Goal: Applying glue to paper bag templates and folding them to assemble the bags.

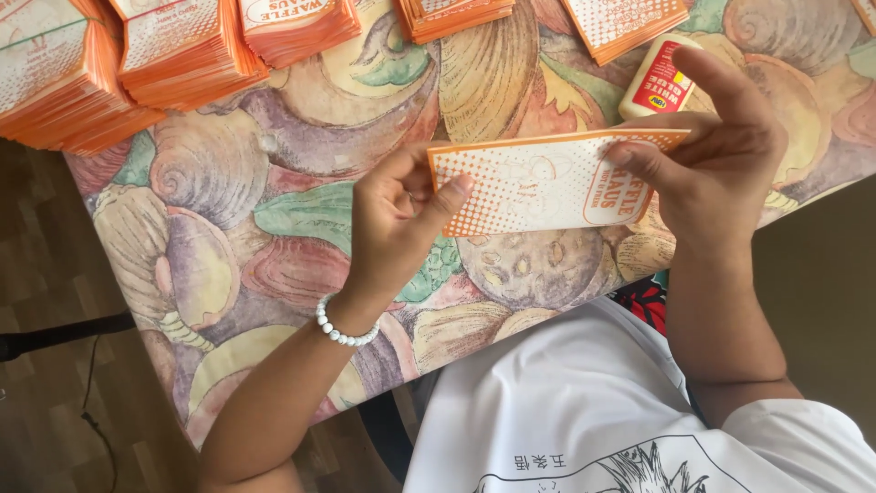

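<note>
Head view: right hand (721, 155) half-hides glue bottle (659, 87) behind card (547, 183).

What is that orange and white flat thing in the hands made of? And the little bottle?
The flat sleeve looks like thin printed paper or card, matte: it holds a crisp straight edge between the left hand and right hand. The bottle looks like smooth cream plastic with a glossy red label.

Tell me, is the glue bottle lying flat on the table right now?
No, the right hand holds the glue bottle up, together with the orange paper sleeve.
</note>
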